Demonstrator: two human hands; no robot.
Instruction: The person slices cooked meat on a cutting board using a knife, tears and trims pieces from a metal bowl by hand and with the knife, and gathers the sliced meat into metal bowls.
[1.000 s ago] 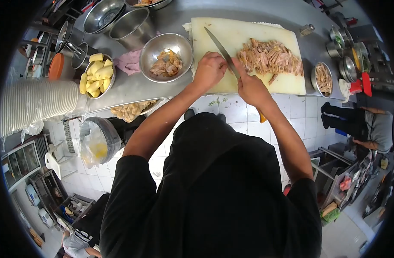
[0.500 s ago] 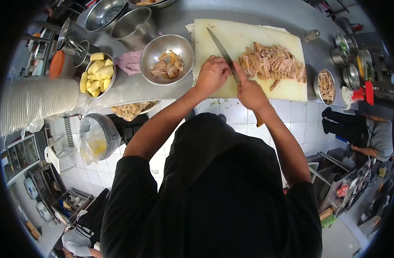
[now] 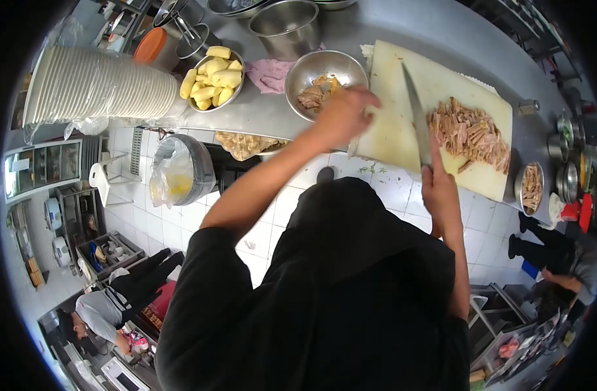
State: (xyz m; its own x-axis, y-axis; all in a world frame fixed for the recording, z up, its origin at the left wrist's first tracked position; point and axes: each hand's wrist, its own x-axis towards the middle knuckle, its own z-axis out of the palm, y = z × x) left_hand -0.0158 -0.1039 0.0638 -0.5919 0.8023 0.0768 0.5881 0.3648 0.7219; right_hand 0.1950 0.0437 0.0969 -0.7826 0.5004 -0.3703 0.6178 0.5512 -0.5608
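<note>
My right hand (image 3: 440, 194) grips a long knife (image 3: 418, 120) by its handle, with the blade pointing away from me over the cutting board (image 3: 391, 120). Just right of the blade lies a pile of meat strips (image 3: 469, 135). My left hand (image 3: 345, 116) hovers by the near right rim of a steel bowl (image 3: 303, 67). Its fingers are apart and slightly blurred, with nothing seen between them. Larger meat pieces (image 3: 313, 96) sit inside the bowl, partly hidden by that hand.
Left of the bowl are a pink cloth (image 3: 270, 77), a bowl of peeled yellow vegetables (image 3: 218, 79) and plastic-wrapped stacked containers (image 3: 100, 85). A small bowl of strips (image 3: 532, 186) stands at the right. A lined bin (image 3: 197, 171) is below the counter. Other people (image 3: 106, 311) are nearby.
My left hand has moved off the board, leftward to the bowl. The knife has been drawn back from it, still in my right hand. The view has turned left.
</note>
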